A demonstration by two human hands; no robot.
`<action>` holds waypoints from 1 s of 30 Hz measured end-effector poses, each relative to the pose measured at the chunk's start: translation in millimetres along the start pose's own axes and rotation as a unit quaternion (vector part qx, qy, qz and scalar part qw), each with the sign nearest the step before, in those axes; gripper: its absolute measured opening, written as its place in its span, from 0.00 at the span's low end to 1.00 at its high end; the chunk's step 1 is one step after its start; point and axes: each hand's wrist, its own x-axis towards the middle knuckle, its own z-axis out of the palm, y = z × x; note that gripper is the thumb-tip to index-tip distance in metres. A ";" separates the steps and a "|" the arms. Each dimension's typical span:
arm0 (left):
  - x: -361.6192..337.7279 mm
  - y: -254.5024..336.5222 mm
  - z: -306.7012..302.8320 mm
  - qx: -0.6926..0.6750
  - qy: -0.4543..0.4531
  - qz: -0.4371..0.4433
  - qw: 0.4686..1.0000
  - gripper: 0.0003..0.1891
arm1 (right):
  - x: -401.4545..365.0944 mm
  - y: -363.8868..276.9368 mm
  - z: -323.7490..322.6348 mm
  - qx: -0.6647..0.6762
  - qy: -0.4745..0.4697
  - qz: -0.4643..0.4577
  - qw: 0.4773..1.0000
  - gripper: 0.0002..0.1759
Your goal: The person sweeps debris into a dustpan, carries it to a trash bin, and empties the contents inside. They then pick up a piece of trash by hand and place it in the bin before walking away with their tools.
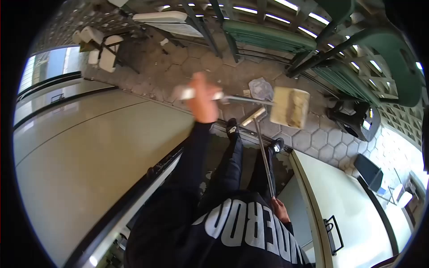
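Note:
My left hand (203, 102), blurred by motion, is raised and closed on the white grip of a long-handled dustpan (290, 107). Its thin metal handle runs to the right, and the cream pan has a dark, dirty patch. Low down by my right hip, my right hand (280, 210) is wrapped round the pole of a broom (264, 161). The narrow, pale head of the broom is near the doorway's threshold, just beyond my feet and beside the dustpan. A crumpled clear plastic bag (260, 89) lies on the paving behind the dustpan.
Both my shoes (232, 128) are at the threshold between door panels, the right one (330, 196) with a black handle. Folded green chairs (268, 35) lean against a lattice wall. White chairs (109, 53) stand far left, and a black plastic object (355, 117) sits at right.

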 end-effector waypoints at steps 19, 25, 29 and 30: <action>99.2 -102.1 -98.4 0.344 -0.118 0.164 0.917 0.23 | 128.2 -132.9 -17.1 -0.347 0.288 -0.217 0.866 0.29; 98.9 -109.3 -98.7 0.335 -0.137 0.125 0.924 0.22 | 187.6 -142.2 71.3 -0.310 0.243 -0.205 0.896 0.31; 83.9 -112.8 -107.0 0.356 -0.153 0.132 0.912 0.22 | 189.2 -111.8 111.9 -0.327 0.245 -0.249 0.878 0.31; 81.6 -113.5 -107.0 0.360 -0.154 0.139 0.910 0.21 | 182.5 -115.4 114.8 -0.290 0.214 -0.246 0.900 0.32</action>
